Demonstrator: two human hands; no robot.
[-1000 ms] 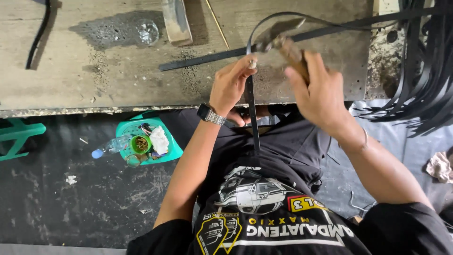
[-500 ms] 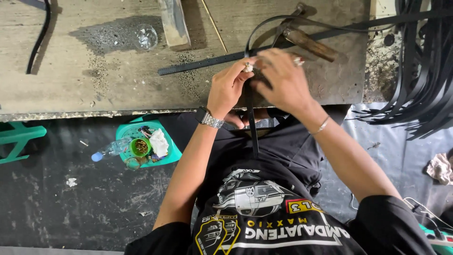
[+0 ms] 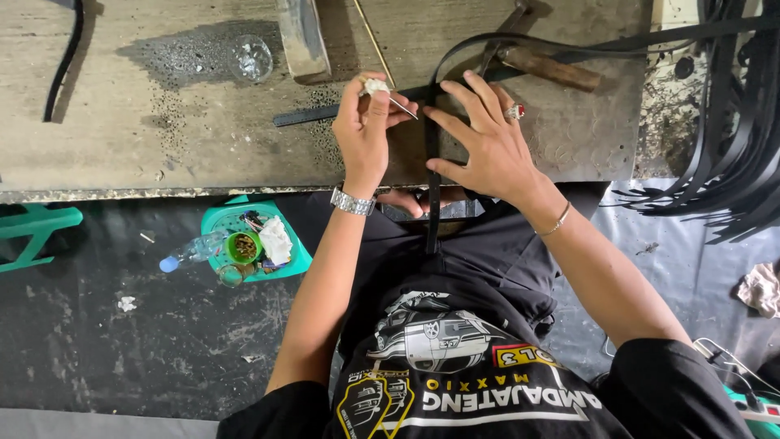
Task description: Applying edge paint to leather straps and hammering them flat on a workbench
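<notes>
now the left hand [image 3: 363, 130] is pinching a thin needle [image 3: 402, 106], fingers tight, at ten o'clock from the right hand [image 3: 479, 142], which is pressing wide fingers flat on the black strap [image 3: 431, 162] on the desk [image 3: 162, 138]; the needle might be poking a finger if the strap is slipping.

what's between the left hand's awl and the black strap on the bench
Nothing visible. The left hand holds the awl with its tip right beside the black strap, which the right hand pins flat on the workbench. The hammer lies off to the side.

Workshop — scarred workbench [image 3: 162, 154], hammer [image 3: 544, 67]
</notes>
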